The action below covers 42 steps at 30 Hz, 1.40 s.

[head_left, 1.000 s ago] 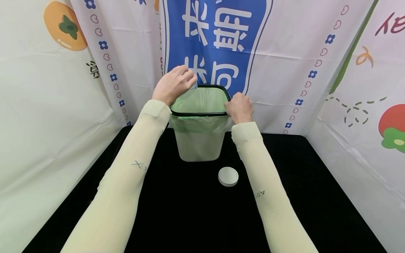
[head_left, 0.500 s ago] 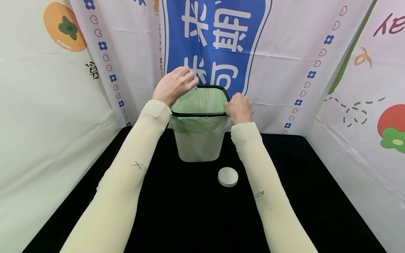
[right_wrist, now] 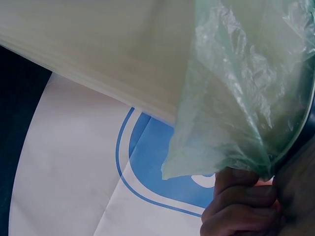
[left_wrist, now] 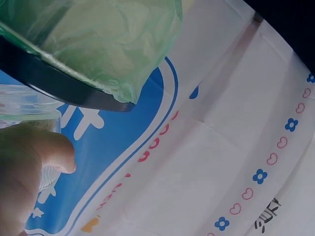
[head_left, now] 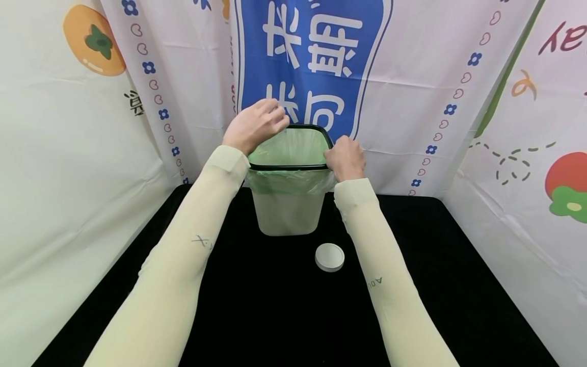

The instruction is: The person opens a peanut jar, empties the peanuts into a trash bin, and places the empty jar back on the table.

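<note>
In the head view my left hand (head_left: 256,125) is over the far left part of the bin's mouth. It grips a clear jar (left_wrist: 29,103), mostly hidden by the hand there; in the left wrist view the thumb lies across it and its threaded neck points toward the bin's black rim (left_wrist: 59,86). My right hand (head_left: 347,158) holds the rim at the right side, fingers curled at the edge of the liner (right_wrist: 226,98). The pale bin (head_left: 289,214) stands upright, with the green bag (head_left: 298,145) folded over its rim.
A round white lid (head_left: 329,257) lies on the black tabletop (head_left: 275,306), in front of the bin and left of the right forearm. A printed cloth (head_left: 399,102) hangs close behind the bin, and white cloth walls stand on both sides.
Both hands keep their hold and position. The whole head view shifts very slightly; the bin and lid stay where they were.
</note>
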Each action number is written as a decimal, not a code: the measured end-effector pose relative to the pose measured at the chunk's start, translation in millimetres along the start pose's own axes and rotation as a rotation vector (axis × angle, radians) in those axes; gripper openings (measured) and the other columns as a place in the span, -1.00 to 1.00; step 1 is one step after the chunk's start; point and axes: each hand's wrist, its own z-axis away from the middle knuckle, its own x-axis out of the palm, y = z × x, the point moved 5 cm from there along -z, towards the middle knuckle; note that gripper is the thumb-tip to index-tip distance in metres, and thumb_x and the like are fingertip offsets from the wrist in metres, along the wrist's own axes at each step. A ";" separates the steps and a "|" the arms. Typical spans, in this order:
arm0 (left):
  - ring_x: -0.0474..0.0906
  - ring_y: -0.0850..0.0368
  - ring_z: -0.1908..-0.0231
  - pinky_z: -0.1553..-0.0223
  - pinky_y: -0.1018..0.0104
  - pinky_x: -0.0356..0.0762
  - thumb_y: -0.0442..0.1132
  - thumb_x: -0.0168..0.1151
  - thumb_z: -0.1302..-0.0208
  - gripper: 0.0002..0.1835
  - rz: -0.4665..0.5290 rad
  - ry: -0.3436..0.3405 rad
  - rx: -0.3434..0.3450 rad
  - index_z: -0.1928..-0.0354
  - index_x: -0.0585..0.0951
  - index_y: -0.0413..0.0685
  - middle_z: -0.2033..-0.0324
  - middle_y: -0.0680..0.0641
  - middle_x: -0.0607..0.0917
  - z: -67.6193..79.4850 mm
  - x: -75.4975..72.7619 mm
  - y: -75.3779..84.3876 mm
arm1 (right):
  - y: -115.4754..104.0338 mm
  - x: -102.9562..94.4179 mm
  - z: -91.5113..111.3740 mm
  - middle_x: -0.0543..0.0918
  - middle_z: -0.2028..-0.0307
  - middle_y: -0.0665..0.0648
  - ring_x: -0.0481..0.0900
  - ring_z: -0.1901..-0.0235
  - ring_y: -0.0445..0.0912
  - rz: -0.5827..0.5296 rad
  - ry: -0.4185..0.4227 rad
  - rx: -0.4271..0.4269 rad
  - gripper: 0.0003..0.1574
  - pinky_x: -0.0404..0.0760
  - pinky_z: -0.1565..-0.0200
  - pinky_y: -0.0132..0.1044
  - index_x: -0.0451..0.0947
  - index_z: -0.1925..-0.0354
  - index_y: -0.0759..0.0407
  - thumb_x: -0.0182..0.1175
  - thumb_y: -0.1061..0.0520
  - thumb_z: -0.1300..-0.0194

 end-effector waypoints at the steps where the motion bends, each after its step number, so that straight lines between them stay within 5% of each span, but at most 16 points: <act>1: 0.58 -0.16 -0.15 -0.41 0.12 0.52 -0.74 0.10 -0.33 -0.59 0.000 0.002 0.007 -0.07 0.58 -0.22 -0.04 -0.21 0.69 -0.4 0.2 0.4 | 0.0 0.1 -0.1 0.72 0.09 0.27 0.67 0.16 0.14 0.000 0.002 0.000 -0.67 0.64 0.26 -0.03 0.64 0.23 0.18 0.17 -0.05 -0.53; 13: 0.56 -0.15 0.00 -0.22 0.14 0.61 -0.77 0.01 -0.31 -0.60 0.015 0.051 0.078 -0.02 0.58 -0.25 0.07 -0.19 0.69 -1.6 5.1 6.1 | -0.1 0.6 1.3 0.68 0.20 0.24 0.65 0.22 0.13 -0.001 0.006 -0.008 -0.68 0.60 0.32 -0.06 0.58 0.34 0.15 0.15 -0.01 -0.53; 42: 0.56 -0.18 -0.15 -0.36 0.11 0.56 -0.73 0.14 -0.32 -0.62 0.029 -0.013 0.017 -0.07 0.58 -0.27 -0.01 -0.23 0.68 1.0 6.5 3.4 | 1.1 0.5 -0.4 0.70 0.11 0.28 0.67 0.14 0.15 0.002 0.001 0.002 -0.69 0.66 0.22 0.00 0.61 0.27 0.18 0.15 -0.02 -0.52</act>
